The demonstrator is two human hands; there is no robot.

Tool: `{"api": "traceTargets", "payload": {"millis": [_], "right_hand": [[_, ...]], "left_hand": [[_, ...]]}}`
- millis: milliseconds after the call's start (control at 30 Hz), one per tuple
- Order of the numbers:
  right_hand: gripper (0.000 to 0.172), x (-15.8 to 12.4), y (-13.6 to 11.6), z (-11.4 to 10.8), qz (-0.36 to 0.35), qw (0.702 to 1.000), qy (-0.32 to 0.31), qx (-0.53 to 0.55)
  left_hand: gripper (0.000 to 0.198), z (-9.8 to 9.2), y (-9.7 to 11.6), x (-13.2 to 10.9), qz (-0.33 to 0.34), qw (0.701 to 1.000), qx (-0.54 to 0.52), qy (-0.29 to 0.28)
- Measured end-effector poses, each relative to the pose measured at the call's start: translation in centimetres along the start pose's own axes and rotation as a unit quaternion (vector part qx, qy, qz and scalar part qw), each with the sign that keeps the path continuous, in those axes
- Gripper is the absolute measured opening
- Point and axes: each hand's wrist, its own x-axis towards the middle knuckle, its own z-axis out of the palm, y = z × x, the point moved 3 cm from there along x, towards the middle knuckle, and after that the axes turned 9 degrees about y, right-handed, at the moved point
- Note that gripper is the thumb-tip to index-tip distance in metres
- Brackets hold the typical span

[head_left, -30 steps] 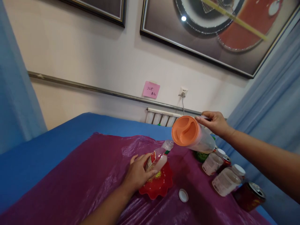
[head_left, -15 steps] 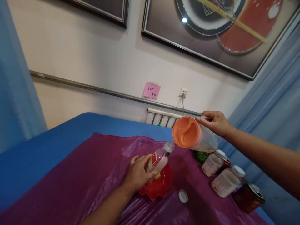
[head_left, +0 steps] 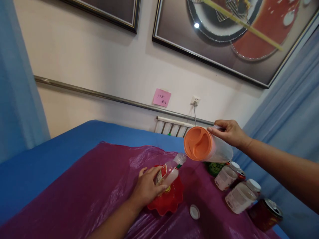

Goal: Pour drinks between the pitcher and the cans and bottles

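Note:
My left hand (head_left: 149, 186) is wrapped round a clear bottle (head_left: 171, 171) with a red and green label. The bottle leans to the right, its mouth uncapped, above a red scalloped dish (head_left: 165, 205). By its handle my right hand (head_left: 230, 132) grips a clear plastic pitcher (head_left: 220, 149) with an orange lid (head_left: 198, 143). The pitcher is tipped far over, its lid facing left, just right of the bottle's mouth. Whether liquid runs between them I cannot tell. On the purple sheet, right of the dish, lies a white cap (head_left: 194, 211).
Along the right stand two white-capped jars (head_left: 241, 197) (head_left: 226, 177), a dark red can (head_left: 266, 214), another can (head_left: 240, 176) and a green container (head_left: 214, 168). Purple plastic sheeting (head_left: 82, 189) covers a blue-topped table (head_left: 72, 142). A wall and blue curtains (head_left: 281, 106) stand beyond.
Both hands keep their holds on the bottle and pitcher. The whole view has shifted slightly downward; otherwise the arrangement looks the same.

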Motion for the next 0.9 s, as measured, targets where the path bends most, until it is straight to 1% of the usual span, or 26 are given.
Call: {"api": "traceTargets", "payload": {"millis": [133, 367, 633, 900], "right_hand": [[0.059, 0.13, -0.17, 0.09, -0.009, 1.0, -0.007, -0.008], [0.057, 0.21, -0.21, 0.41, -0.01, 1.0, -0.026, -0.015], [0.056, 0.17, -0.33, 0.34, -0.024, 0.999, -0.024, -0.019], [0.056, 0.15, -0.35, 0.34, -0.024, 0.999, -0.023, -0.011]], "left_hand": [[0.061, 0.08, -0.07, -0.06, 0.002, 1.0, -0.005, 0.004], [0.064, -0.1, 0.24, -0.13, -0.013, 1.0, -0.006, -0.005], [0.062, -0.22, 0.4, -0.09, -0.009, 1.0, -0.014, -0.011], [0.061, -0.05, 0.15, -0.16, -0.002, 1.0, -0.014, 0.006]]}}
